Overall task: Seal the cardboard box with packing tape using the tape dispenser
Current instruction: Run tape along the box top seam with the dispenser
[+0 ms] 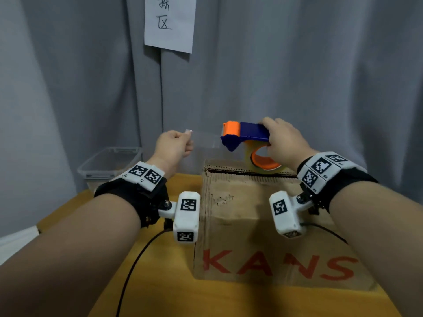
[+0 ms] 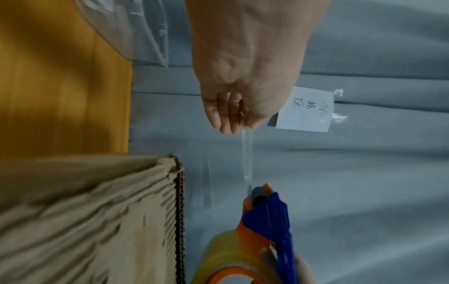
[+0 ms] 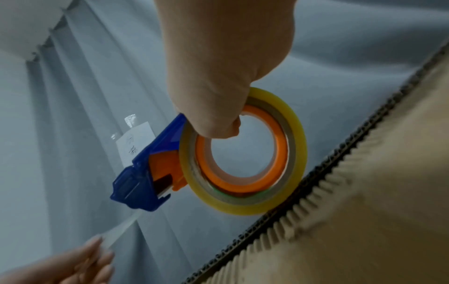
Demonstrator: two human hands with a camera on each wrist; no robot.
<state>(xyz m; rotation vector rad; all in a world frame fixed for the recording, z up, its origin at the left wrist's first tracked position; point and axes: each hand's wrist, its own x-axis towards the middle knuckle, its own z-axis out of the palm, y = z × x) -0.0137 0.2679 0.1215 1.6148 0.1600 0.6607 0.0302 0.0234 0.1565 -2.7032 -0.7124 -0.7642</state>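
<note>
Above box (image 1: 263, 213) edge, hands stretching tape (image 1: 204, 138)

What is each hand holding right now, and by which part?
The right hand grips the blue-and-orange plastic tape dispenser by its top, thumb through the roll's core. The left hand pinches the clear tape strip at its free end.

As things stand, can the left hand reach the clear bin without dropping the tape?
Probably not: the left hand pinches the tape strip pulled taut from the dispenser, and the clear bin sits farther left, away from it.
</note>
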